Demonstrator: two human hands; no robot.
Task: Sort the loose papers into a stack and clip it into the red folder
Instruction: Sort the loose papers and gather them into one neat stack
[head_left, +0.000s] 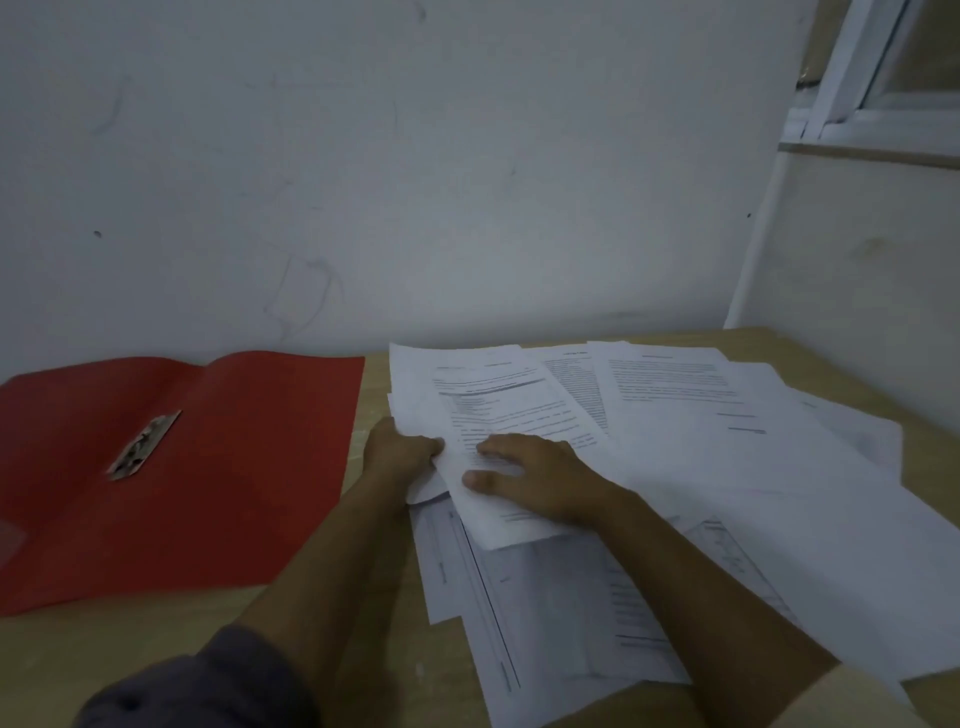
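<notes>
1. One view only, from the head camera: the red folder (234, 467) lies open and flat on the left part of the table (156, 639), close to the wall, with no sheet in it.
2. Its metal clip (144, 445) sits on the left half near the fold, and nothing appears to be held under it.
3. Many loose papers (675, 415) lie fanned and overlapping on the right part of the table, just beside the folder but apart from it. Their edges point different ways, so there is no squared stack yet.
4. The left hand (402, 452) pinches the left edge of a few upper sheets, thumb on top and fingers tucked out of sight beneath.
5. The right hand (535, 475) rests flat on the top printed sheet, fingers straight and spread, pressing down and gripping nothing.
6. I judge the task to be at its early gathering step, with only a few sheets being drawn together.
7. Left to do, as I read it: collect the outer sheets, square the edges, move the stack onto the folder, and fasten it under the clip.
</notes>
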